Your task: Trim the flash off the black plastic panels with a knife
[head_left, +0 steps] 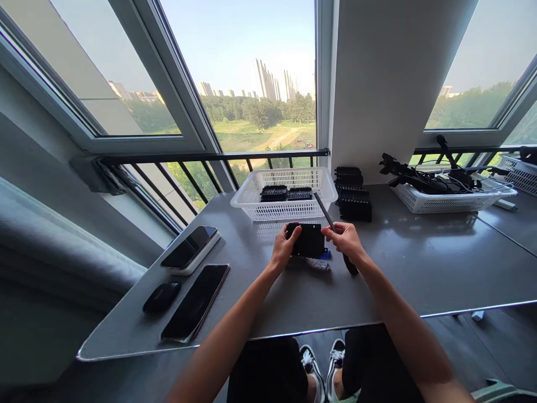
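My left hand [286, 244] grips the left edge of a flat black rectangular plastic part [308, 240], thumb on its face, holding it tilted up above the table. In my right hand [346, 240] is a long, thin dark tool [325, 211] with a wider black lower end, slanting past the part's right side; its exact kind I cannot tell. The right fingertips are at the part's right edge, and whether they touch it is unclear. A small blue piece [325, 254] shows at the part's lower right corner. Dark specks [321, 266] lie on the table below.
A white basket [285, 211] with black parts stands behind my hands. Stacked black parts [354, 204] sit right of it. Further right, another white basket [444, 202] holds black pieces and cables. Two phones [196, 302] and a black case [161, 297] lie at the left.
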The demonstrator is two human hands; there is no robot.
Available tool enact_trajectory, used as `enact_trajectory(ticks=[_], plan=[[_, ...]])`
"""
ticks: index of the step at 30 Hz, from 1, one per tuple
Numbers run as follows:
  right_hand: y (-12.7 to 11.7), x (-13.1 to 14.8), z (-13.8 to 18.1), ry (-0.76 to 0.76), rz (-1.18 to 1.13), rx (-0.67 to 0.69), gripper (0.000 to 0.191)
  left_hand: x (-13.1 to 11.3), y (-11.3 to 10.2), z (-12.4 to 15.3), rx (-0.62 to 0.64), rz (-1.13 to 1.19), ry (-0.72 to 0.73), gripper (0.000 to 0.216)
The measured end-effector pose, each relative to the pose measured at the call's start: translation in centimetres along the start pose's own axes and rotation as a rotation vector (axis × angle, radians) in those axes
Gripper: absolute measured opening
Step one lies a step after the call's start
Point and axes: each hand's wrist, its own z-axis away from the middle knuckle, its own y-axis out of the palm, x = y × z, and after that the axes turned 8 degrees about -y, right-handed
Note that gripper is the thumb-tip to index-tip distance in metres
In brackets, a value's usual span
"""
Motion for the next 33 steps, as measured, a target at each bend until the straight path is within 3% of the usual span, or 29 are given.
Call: enact_trajectory(ticks=[5,10,13,15,20,26,29,33], plan=[[-0.3,0.0,-0.2,0.03,-0.127,-0.093,0.046,0.1,0.4,-0.2,0.056,0.246,-0.052,0.055],[-0.1,0.3,0.2,0.063,-0.179,0.012,0.05,0.2,0.3,-0.6,-0.023,0.415,-0.124,0.049],[0.2,0.1,0.3,0.076,-0.182,0.015,0.049,-0.2,0.3,-0.5,0.053,0.44,-0.159,0.043],[0.2,-0.1,0.1,0.076,-0.189,-0.056,0.048,-0.7,0.2,-0.2,0.113,0.463,-0.163,0.037],[-0.2,-0.3,-0.4,0.027,-0.215,-0.225,0.049,-1.6,0.0,0.7,0.179,0.425,-0.163,0.031],[-0.3,-0.5,-0.3,-0.051,-0.109,-0.226,0.049,-2.3,0.5,1.8,0.387,0.126,-0.226,0.065],[0.0,-0.7,-0.2,-0.083,-0.068,-0.186,0.05,-2.3,0.7,1.9,0.342,0.032,-0.204,0.065],[0.2,-0.3,-0.1,-0.109,-0.087,-0.178,0.051,-2.1,0.6,1.5,0.123,0.059,-0.088,0.054]])
